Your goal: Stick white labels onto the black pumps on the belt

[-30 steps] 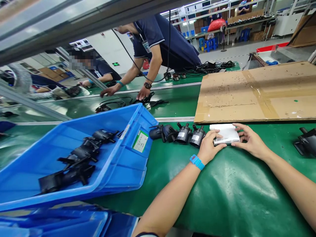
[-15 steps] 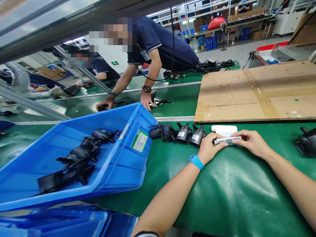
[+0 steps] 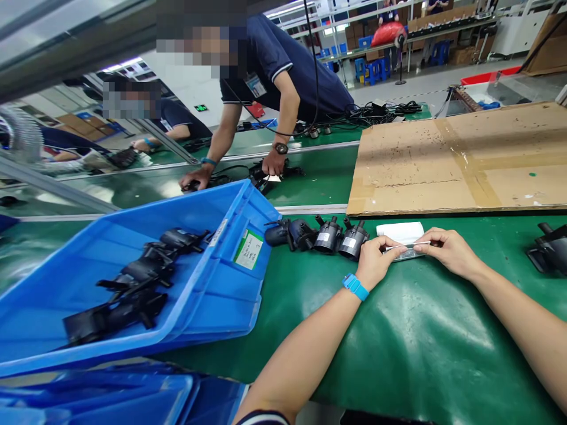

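The left hand (image 3: 375, 264) and right hand (image 3: 445, 251) pinch the two ends of a thin silvery strip (image 3: 407, 246), fingertips closed on it, just above the green mat (image 3: 398, 336) and in front of a white pad (image 3: 401, 231). Left of them stands a row of black pumps (image 3: 328, 236). The tilted blue bin (image 3: 212, 289) at near left holds more black pumps (image 3: 133, 283)

Label on blue bin (image 3: 190, 283), print too small to read
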{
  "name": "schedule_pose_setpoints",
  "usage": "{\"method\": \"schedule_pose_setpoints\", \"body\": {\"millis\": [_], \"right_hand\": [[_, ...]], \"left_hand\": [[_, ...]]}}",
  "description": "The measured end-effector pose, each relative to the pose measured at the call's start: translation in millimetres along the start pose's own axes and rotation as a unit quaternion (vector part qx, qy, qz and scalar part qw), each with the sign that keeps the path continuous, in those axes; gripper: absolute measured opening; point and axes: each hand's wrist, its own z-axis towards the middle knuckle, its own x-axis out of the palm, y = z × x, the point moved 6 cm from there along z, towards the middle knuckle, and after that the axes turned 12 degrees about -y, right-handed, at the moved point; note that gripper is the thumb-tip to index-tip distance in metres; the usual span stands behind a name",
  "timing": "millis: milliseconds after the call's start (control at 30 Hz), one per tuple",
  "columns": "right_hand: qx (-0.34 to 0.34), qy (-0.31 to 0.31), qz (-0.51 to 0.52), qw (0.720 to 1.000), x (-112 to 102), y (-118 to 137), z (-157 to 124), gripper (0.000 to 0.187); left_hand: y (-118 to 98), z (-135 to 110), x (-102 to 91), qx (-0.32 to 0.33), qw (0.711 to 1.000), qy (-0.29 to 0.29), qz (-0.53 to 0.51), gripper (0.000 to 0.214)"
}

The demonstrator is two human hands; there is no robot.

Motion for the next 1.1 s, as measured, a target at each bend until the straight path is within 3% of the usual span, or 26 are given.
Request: {"method": "schedule_pose_setpoints", "body": {"millis": [367,600,833,1000,1100], "right_hand": [[0.01,-0.002,0.007,1.0,3,1,1,0.049],[0.007,-0.002,-0.002,1.0,2,0,2,0.049],[0.001,-0.025,-0.039,0.999,0,-5,3,0.061],[-0.026,-0.073,-0.076,0.994,-20,-9,11,0.038],[-0.054,-0.036,-0.093,0.994,-15,-6,19,0.054]], "left_hand": [[7,2,-1.6,-0.031,0.999,-0.028,-0.013,0.039],[8,5,-1.3,-0.05,0.998,-0.016,-0.033,0.044],[12,6,-0.8,-0.053,0.998,-0.022,-0.03,0.05],[11,7,-2.9,-0.041,0.998,-0.035,-0.027,0.053],[9,7,-4.4,-0.028,0.999,-0.04,-0.022,0.052]]}}
